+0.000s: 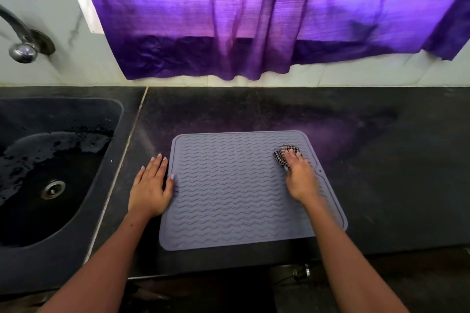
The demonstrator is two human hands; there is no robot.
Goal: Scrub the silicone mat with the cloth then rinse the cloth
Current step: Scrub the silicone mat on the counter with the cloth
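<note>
- Two hands were at work, both placed relative to the mat (236, 190), a grey ribbed sheet lying flat on the dark counter (381, 160).
- Left hand (150, 187): flat and spread, palm down on the counter at the mat's left edge, thumb resting on the rim; it held nothing.
- Right hand (301, 178): on the mat's far right corner, fingers curled down over the cloth (283, 156), pressing it to the ribs. The hand was blurred, so how tightly it gripped could not be told.
- Cloth: a small checked wad, bunched, poking out beyond the fingertips, touching the mat.
- Sink (84, 211): left of the mat, just past the counter seam, wet inside; tap (21, 43) above it on the wall.
- Curtain (254, 20): purple, hanging behind the mat, clear of it.
- Stage, as judged: scrubbing under way; most of the surface probably not yet covered, rinse not yet done.
- Risks, as judged: the mat might slide or buckle under a hard stroke, since only a thumb pinned it; the wad might slip from under the fingers off the right edge; grooves might be missed if strokes ran across the ribs.
</note>
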